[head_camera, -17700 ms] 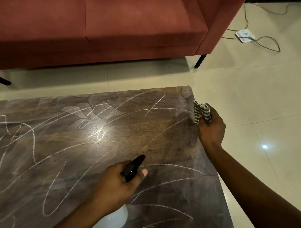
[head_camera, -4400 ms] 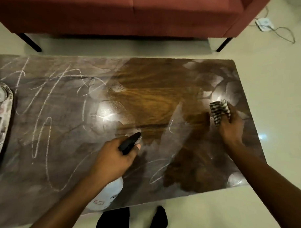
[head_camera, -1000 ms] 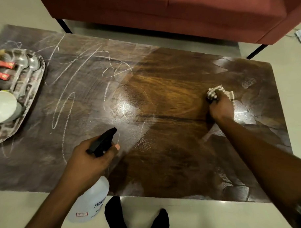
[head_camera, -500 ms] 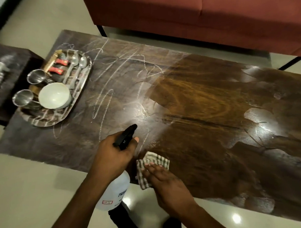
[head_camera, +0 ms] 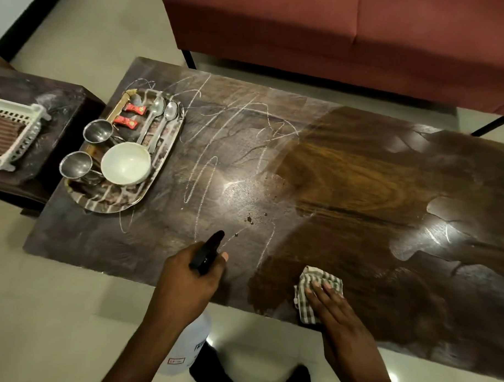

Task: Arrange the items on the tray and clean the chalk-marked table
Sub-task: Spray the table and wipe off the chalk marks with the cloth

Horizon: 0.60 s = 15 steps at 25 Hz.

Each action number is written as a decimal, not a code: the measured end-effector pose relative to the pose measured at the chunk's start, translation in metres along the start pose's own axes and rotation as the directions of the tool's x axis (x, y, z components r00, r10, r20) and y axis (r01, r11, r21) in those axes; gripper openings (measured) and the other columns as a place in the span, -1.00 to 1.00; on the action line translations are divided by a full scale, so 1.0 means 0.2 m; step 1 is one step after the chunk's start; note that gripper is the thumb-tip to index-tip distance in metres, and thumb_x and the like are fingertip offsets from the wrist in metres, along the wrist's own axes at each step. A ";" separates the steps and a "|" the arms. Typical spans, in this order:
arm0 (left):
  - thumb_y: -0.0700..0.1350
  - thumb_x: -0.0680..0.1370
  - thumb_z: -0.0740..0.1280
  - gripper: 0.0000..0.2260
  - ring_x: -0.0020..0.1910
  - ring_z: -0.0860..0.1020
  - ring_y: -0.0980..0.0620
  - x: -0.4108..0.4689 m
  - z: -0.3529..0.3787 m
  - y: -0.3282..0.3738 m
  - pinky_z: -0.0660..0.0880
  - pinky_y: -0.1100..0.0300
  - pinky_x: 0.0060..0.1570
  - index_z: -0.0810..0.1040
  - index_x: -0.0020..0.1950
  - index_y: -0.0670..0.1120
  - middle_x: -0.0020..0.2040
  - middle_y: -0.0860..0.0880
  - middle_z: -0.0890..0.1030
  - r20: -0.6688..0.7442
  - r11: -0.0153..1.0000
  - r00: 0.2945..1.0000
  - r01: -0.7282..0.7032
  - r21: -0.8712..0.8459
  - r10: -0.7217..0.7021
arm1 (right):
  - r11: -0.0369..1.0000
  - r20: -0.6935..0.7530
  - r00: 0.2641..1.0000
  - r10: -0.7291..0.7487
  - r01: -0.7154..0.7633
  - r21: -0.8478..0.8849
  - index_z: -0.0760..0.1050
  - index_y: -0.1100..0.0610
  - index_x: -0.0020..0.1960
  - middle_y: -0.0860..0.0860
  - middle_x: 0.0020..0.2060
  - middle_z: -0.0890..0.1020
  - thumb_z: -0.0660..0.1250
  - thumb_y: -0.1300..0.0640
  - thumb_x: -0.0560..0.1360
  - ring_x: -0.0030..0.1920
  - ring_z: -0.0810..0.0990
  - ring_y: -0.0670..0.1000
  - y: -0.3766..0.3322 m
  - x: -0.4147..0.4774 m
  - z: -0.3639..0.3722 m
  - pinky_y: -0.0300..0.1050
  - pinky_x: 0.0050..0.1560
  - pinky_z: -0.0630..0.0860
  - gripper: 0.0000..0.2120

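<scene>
Head view: the right hand (head_camera: pixel 327 295) lies spread flat on a checked cloth (head_camera: pixel 315 291), pressing it to the near edge of the tabletop (head_camera: pixel 359 187). The left hand (head_camera: pixel 191 276) is closed around a spray bottle (head_camera: pixel 190 344), forefinger at the black nozzle aimed over the chalk marks (head_camera: pixel 204 166) that cover the left half; the right half looks wiped and dark.

To wipe well, I would keep the palm flat and sweep leftward in overlapping passes from the wet boundary, spraying just ahead of the cloth and stopping short of the tray (head_camera: pixel 131 202).

The tray sits at the left end and holds a white bowl (head_camera: pixel 126 163), two steel cups (head_camera: pixel 98 131), two spoons (head_camera: pixel 162 114) and two red sachets (head_camera: pixel 129 115). A white basket (head_camera: pixel 20 133) stands apart on a side table.
</scene>
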<state>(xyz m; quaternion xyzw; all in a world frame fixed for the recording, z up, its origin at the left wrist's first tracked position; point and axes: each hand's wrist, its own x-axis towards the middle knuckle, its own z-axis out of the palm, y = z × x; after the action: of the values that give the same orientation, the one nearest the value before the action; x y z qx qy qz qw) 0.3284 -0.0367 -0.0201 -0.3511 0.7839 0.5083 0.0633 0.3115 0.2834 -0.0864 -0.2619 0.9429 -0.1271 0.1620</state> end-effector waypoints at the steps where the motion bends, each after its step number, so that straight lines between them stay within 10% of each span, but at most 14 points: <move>1: 0.10 0.57 0.48 -0.81 -0.44 0.56 0.07 0.00 -0.03 -0.01 0.53 0.05 -0.33 0.69 0.09 0.03 -0.40 0.01 0.60 0.000 1.000 1.000 -0.001 -0.017 0.001 | 1.000 0.008 1.000 0.024 -0.024 0.010 0.54 0.11 0.50 0.03 0.51 0.53 0.39 0.49 0.32 0.51 0.48 0.21 0.00 0.01 0.00 -0.21 0.52 0.15 -0.24; 7: 0.11 0.58 0.46 -0.76 -0.51 0.52 0.16 -0.04 -0.21 -0.13 0.43 0.27 -0.39 0.60 -0.29 0.30 -0.52 0.14 0.54 -0.004 0.999 1.000 0.018 0.035 -0.018 | 0.984 0.027 0.993 0.114 -0.116 0.137 0.48 0.15 0.54 0.07 0.56 0.45 0.43 0.59 0.32 0.59 0.35 0.25 -0.09 0.00 0.09 -0.05 0.52 0.38 -0.17; 10: 0.16 0.52 0.49 -0.94 -0.42 0.54 0.16 -0.08 -0.29 -0.22 0.46 0.30 -0.29 0.64 -0.11 0.32 -0.39 0.27 0.62 0.000 1.000 1.000 0.026 0.017 -0.026 | 0.964 0.034 0.981 0.190 -0.193 0.181 0.47 0.21 0.53 0.13 0.55 0.43 0.44 0.60 0.33 0.59 0.35 0.31 -0.15 0.01 0.12 0.25 0.48 0.44 -0.20; 15: 0.11 0.52 0.52 -0.73 -0.36 0.58 0.21 -0.16 -0.34 -0.34 0.53 0.25 -0.19 0.70 0.21 0.29 -0.21 0.12 0.71 0.103 1.000 0.995 0.012 0.026 -0.015 | 0.962 -0.100 0.979 0.180 -0.153 0.228 0.48 0.19 0.53 0.11 0.55 0.46 0.32 0.48 0.49 0.60 0.34 0.25 -0.30 0.01 0.20 0.18 0.45 0.49 -0.38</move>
<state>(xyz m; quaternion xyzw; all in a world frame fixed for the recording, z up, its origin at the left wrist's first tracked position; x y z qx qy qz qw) 0.4117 -0.0948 -0.0232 -0.3288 0.7835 0.5154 0.1116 0.3519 0.2264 -0.1048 -0.1541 0.9498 -0.2315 0.1433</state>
